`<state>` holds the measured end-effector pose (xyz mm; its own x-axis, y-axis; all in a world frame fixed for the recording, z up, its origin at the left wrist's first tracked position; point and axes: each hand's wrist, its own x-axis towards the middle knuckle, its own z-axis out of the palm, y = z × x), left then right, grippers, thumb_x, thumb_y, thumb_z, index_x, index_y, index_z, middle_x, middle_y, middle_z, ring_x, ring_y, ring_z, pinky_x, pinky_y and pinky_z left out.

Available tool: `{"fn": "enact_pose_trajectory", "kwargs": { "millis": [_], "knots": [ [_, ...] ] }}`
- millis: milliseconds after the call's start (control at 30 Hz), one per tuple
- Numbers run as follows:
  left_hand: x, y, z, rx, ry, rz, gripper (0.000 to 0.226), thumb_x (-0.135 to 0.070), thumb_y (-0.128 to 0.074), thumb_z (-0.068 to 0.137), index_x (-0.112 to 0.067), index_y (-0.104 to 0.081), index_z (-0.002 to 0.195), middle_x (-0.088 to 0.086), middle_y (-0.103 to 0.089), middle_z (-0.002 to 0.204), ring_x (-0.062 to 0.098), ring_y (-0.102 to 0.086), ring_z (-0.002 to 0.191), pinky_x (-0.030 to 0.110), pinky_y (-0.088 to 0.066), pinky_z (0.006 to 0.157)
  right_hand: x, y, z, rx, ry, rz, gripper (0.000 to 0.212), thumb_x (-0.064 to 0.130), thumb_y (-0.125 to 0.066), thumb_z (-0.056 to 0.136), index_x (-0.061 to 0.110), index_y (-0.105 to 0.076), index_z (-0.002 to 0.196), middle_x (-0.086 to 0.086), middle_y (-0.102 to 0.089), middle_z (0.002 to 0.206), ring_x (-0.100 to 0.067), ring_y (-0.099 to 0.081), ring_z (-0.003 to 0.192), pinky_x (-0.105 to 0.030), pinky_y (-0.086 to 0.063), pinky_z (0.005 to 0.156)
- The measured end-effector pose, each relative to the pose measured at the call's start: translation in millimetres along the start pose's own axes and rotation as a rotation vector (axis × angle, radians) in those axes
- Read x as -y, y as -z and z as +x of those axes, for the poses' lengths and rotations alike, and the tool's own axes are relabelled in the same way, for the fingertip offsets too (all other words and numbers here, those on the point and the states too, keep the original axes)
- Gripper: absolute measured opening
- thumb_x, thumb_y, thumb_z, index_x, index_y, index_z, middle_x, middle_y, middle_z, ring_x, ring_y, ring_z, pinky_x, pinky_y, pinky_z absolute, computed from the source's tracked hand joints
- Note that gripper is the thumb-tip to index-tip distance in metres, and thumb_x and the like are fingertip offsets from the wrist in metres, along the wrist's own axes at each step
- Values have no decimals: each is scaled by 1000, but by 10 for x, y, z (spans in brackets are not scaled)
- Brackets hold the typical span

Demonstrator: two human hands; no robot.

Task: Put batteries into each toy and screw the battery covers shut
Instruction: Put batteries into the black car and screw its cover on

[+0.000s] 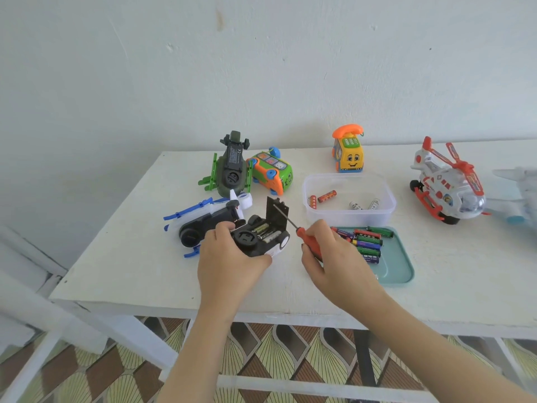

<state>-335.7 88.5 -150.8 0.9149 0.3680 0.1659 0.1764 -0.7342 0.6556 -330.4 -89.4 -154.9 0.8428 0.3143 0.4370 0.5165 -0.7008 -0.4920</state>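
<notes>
Left hand (229, 257) grips the upturned toy car (261, 239) at 8 o'clock from the battery tub (348, 221), batteries (263, 231) in, cover (277, 212) flipped up, right hand (334, 257) holding a red screwdriver (303, 234), so next is probably closing and screwing it.

Bright even daylight, soft shadows, blurred warped edges

A pale toy (518, 189) at the right edge is cut off and blurred. The right hand (334, 257) hides most of the screwdriver (300, 231) handle.
</notes>
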Motion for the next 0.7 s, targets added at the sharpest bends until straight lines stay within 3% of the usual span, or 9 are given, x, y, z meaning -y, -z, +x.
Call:
{"fn": "enact_pose_trajectory", "kwargs": {
  "millis": [67, 200, 367, 533, 700],
  "knots": [
    [26, 85, 21, 59, 11, 37, 75, -35, -85, 64, -20, -44, 125, -5, -39, 107, 16, -45, 102, 28, -39, 77, -38, -9, 12, 3, -29, 13, 13, 18, -52, 93, 13, -40, 92, 16, -36, 65, -7, -38, 52, -23, -27, 44],
    [28, 173, 63, 178, 53, 115, 77, -46, -80, 69, -21, -40, 130, -2, -36, 110, 21, -49, 106, 29, -41, 78, -83, -15, 21, 24, -93, 48, 13, 20, -51, 94, 16, -39, 93, 3, -49, 70, -18, -47, 57, -34, -37, 50],
    [-39, 200, 87, 172, 98, 208, 75, -67, -69, 71, -15, -44, 119, 3, -44, 112, 23, -49, 110, 33, -45, 79, -103, -23, 20, 45, -163, 86, 11, 21, -51, 94, 16, -41, 94, 3, -53, 70, -16, -50, 57, -36, -40, 53],
    [-53, 243, 139, 261, 120, 265, 68, -56, -70, 74, -13, -43, 118, 6, -46, 114, 25, -50, 109, 35, -46, 81, -141, -47, -17, 15, -219, 103, 13, 23, -53, 92, 21, -46, 103, 2, -57, 65, -10, -49, 53, -31, -39, 51],
    [-46, 202, 100, 266, 36, 304, 71, -55, -73, 71, -17, -41, 121, 1, -36, 110, 24, -41, 116, 30, -38, 78, -172, -89, -62, -31, -257, 45, 19, 26, -56, 90, 26, -54, 109, 8, -66, 86, -11, -60, 77, -31, -48, 63]
  ]
}}
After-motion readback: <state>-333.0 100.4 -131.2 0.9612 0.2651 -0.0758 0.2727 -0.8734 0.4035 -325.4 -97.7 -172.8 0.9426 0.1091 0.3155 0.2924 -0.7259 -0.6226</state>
